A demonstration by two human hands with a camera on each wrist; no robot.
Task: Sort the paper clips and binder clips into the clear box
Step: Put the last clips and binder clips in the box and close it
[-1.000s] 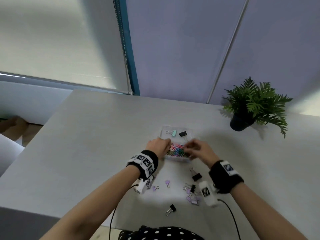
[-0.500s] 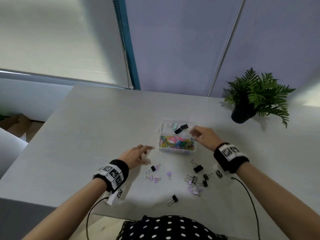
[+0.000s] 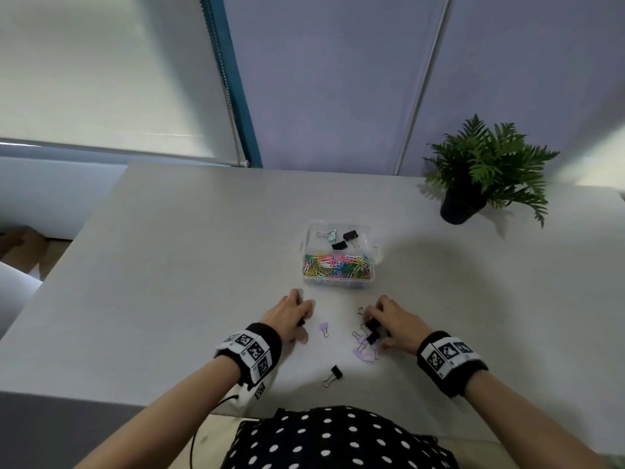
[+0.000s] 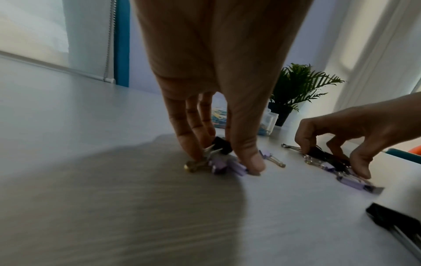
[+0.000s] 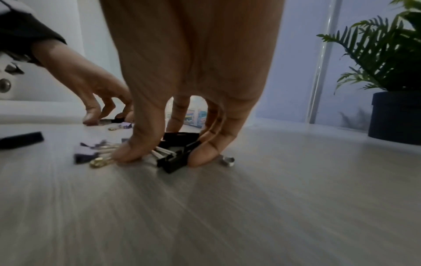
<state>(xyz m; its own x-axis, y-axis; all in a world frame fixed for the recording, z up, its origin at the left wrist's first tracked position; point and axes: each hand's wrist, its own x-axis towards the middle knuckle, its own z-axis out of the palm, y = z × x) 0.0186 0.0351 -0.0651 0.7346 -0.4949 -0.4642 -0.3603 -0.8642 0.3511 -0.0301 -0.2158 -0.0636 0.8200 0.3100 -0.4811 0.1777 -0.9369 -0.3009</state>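
Observation:
The clear box (image 3: 338,286) stands mid-table. Its near compartment holds coloured paper clips (image 3: 336,265); its far one holds three binder clips (image 3: 339,245). My left hand (image 3: 299,319) is down on the table in front of the box. In the left wrist view its thumb and fingers (image 4: 189,144) close round a small bunch of black and purple binder clips (image 4: 224,165). My right hand (image 3: 373,328) sits over the other pile, thumb and fingers (image 5: 209,153) pinching black binder clips (image 5: 175,158). Loose purple clips (image 3: 365,352) lie beside it.
A single purple clip (image 3: 324,328) lies between the hands, and a black one (image 3: 333,374) nearer the table's front edge. A potted fern (image 3: 473,177) stands at the back right. A window blind and wall run behind the table.
Both hands have left the box. They came back toward me and dropped onto the loose binder clips, the left onto the small group, the right onto the larger pile.

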